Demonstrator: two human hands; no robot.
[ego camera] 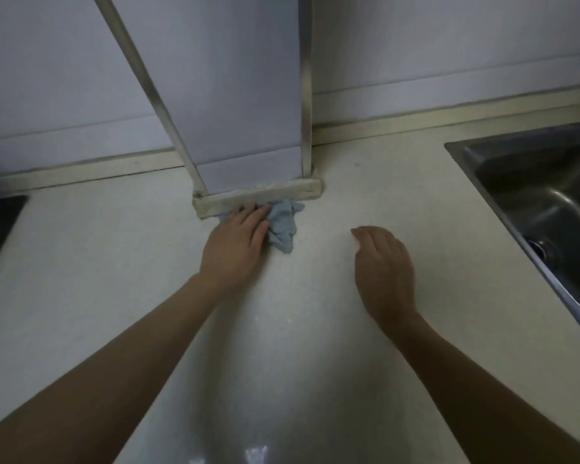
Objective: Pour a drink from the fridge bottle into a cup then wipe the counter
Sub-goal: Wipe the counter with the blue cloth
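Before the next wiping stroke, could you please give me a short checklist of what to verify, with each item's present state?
1. The left hand presses the blue cloth: ok, fingers lie over it.
2. Cloth spread flat on the counter: not ok, bunched against the column base.
3. The right hand free: ok, open, holding nothing.
4. Stroke path toward the sink: ok, no object shows there.
5. Spill remaining: cannot tell, only glare shows.

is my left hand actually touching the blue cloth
Touching. The head view shows the left hand laid flat over the left part of the blue cloth, with no gap between them.
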